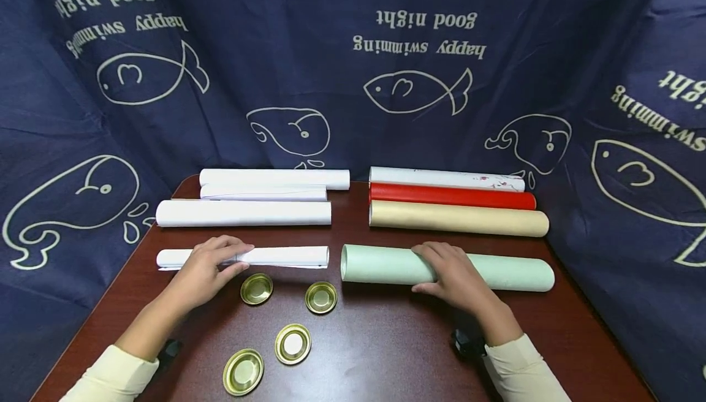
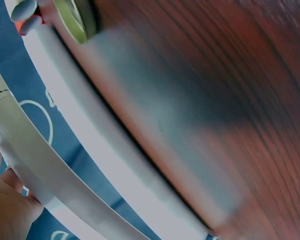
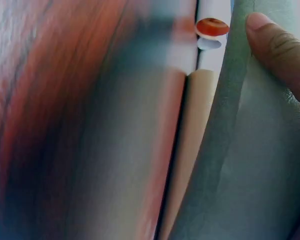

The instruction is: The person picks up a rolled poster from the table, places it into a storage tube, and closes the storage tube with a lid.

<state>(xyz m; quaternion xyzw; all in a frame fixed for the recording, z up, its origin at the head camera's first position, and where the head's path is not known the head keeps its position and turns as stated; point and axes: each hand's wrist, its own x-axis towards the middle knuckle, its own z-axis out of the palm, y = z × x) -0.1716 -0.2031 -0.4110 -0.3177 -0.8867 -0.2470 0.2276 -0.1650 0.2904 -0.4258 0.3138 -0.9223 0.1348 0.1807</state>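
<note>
My left hand (image 1: 206, 267) grips a thin white paper roll (image 1: 287, 256) left of the table's middle, thumb on its near side and fingers over the top. In the left wrist view, that white roll (image 2: 55, 167) runs slantwise past the thumb, and a loose paper edge shows along it. On the right, a thicker pale green roll (image 1: 380, 264) lies sideways, held by my right hand (image 1: 449, 273) around its middle. The right wrist view has my thumb (image 3: 277, 42) against the green roll (image 3: 260, 145); the remaining fingers are hidden there.
Behind the left hand lie several white rolls (image 1: 242, 213). Behind the right are a beige roll (image 1: 458, 218), a red roll (image 1: 452, 195) and a white patterned roll (image 1: 436, 178). Several shallow gold dishes (image 1: 243, 372) sit nearer on the brown table (image 1: 397, 353). A blue curtain (image 1: 309, 40) surrounds it.
</note>
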